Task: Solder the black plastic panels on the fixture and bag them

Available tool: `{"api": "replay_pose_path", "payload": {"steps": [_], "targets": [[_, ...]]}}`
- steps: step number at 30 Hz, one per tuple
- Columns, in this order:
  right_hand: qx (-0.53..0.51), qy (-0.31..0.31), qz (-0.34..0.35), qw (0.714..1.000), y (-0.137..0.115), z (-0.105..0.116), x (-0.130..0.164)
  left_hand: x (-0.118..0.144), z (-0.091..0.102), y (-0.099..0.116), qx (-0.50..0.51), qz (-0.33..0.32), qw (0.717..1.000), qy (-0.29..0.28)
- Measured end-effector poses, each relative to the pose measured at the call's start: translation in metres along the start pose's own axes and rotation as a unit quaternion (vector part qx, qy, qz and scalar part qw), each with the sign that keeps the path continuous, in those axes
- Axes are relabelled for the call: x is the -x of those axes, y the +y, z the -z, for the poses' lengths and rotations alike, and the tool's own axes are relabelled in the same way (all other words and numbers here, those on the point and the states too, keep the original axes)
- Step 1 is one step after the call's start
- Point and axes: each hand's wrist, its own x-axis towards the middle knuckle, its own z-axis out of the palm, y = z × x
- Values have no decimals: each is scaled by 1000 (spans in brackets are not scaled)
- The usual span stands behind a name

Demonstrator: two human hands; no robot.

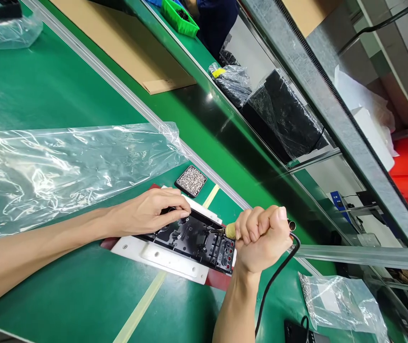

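A black plastic housing (185, 236) lies in a white fixture (154, 255) fixed on a dark red base (220, 280). Wrapped in my right hand (263, 236) is a soldering iron (230, 231) with a yellowish handle and a black cord. Its tip points down into the housing, close to the inner ribs; whether it touches cannot be told. My left hand (161, 209) is over the housing's left part, thumb and forefinger pinched together near its far edge. What they hold, if anything, is too small to see. A black tray of small metal pieces (191, 181) sits just beyond.
Clear plastic sheeting (64, 171) covers the bench at left. Cardboard (128, 47) lies beyond a metal rail. Bagged black parts (282, 114) stand on the far side, near a green basket (179, 19) and another person (216, 24). At lower right lies a plastic bag (343, 302).
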Motion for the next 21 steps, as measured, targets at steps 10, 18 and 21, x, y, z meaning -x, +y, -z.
{"api": "replay_pose_path", "payload": {"steps": [10, 18, 21], "targets": [[-6, 0, 4, 1000, 1, -1, 1, 0, 1, 3, -5, -3, 1000, 1], [-4, -3, 4, 1000, 1, -1, 1, 0, 1, 2, -5, 0, 1000, 1], [-5, -5, 7, 1000, 1, -1, 1, 0, 1, 1, -6, -2, 1000, 1]]}}
